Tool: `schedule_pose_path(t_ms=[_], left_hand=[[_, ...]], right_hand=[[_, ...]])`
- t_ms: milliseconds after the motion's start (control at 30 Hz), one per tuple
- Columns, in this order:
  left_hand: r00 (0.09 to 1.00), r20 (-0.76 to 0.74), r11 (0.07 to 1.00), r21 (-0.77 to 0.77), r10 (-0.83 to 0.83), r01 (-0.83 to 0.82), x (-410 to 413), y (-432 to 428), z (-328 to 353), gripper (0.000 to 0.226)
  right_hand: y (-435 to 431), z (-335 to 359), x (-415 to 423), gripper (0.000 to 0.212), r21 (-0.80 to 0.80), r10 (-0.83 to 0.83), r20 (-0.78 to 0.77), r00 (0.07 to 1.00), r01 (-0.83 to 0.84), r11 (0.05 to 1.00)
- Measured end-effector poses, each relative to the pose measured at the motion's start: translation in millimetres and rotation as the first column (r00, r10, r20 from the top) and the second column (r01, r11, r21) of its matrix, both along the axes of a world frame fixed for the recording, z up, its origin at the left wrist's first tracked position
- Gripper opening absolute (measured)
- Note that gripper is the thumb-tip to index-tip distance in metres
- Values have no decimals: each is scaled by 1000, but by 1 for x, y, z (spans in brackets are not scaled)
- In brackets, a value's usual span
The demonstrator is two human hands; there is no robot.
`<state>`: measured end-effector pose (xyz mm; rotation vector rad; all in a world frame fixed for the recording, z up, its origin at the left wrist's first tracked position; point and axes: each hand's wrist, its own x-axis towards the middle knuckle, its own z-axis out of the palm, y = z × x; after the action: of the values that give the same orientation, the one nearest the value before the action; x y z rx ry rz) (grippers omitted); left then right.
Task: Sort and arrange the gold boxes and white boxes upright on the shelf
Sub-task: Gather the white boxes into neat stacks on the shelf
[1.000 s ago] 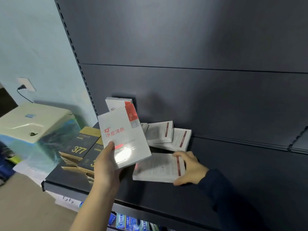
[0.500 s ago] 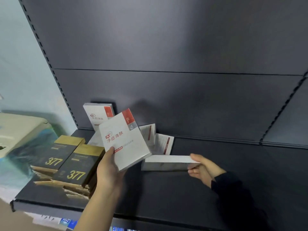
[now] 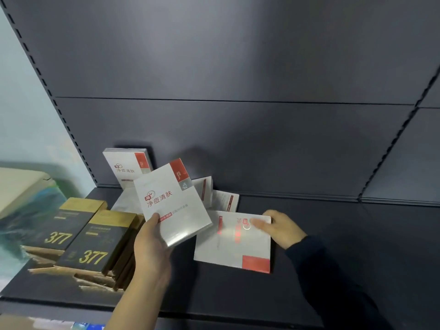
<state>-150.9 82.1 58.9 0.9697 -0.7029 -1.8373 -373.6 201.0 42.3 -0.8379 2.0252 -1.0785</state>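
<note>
Held box: white box (image 3: 172,203), red corner tab at upper right, tilted, front face to camera; lifted clear above the shelf.
Left hand: left hand (image 3: 152,248) grips that box at its lower left corner, thumb across the front, fingers behind.
Flat box: second white box (image 3: 232,241) lies face up on the shelf, print upside down, red block at its near right corner; its left edge sits under the held box.
Right hand: right hand (image 3: 281,228), dark sleeve, clasps the flat box at its far right corner, thumb on top, fingers at the edge.
Upright box: one white box (image 3: 127,169) stands against the back panel, behind and left of the held one.
Loose boxes: more white boxes (image 3: 221,198) lie tumbled by the back panel, behind the flat box.
Gold boxes: gold boxes (image 3: 95,246) marked 377 lie leaning in a stack, just left of the left hand.
Shelf: dark shelf (image 3: 333,246); right half bare.
</note>
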Motion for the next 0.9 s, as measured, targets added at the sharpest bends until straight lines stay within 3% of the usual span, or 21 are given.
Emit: schedule_pose_path(t_ms=[33,133,333,400,500,600,667,733,833,900], left_hand=[[1000,12,1000,-1,1,-1,2,-1,0,11],[998,61,1000,-4,-3,3,6,-3,-1,9],[957,279,993,-57,-84,104,8,6,-13,11],[920,380,985,-92,-100,145,7,9,-19,11],[866,468,952,-143,-174,269,11,14,-23,23],[776,552,884,-138,-306,446,18,14,-30,33],[687,625,809,-145,-371,570,21,13,-34,39],[607,686,750,-136,-400,648,21,15,-37,43],[530,784,724,-155,-324,672,14,17,-53,41],[411,883,686,-155,-227,711,5,21,-61,38]], right_hand=[[0,-3,0,28,-34,-1,76,997,4,999],[1,-11,-2,19,-49,-124,199,972,136,989],[7,-14,-24,20,-113,-315,300,900,362,925],[10,-15,-38,27,-139,-403,245,882,443,886],[13,-5,-51,24,-163,-419,-12,908,412,897],[12,8,-62,10,-102,-287,-232,930,270,957],[7,11,-64,10,81,-100,-335,937,134,988],[-2,9,-57,16,331,125,-483,867,48,942],[-23,0,-31,23,402,271,-556,786,-31,915],[-34,-11,-16,24,386,289,-567,771,-61,921]])
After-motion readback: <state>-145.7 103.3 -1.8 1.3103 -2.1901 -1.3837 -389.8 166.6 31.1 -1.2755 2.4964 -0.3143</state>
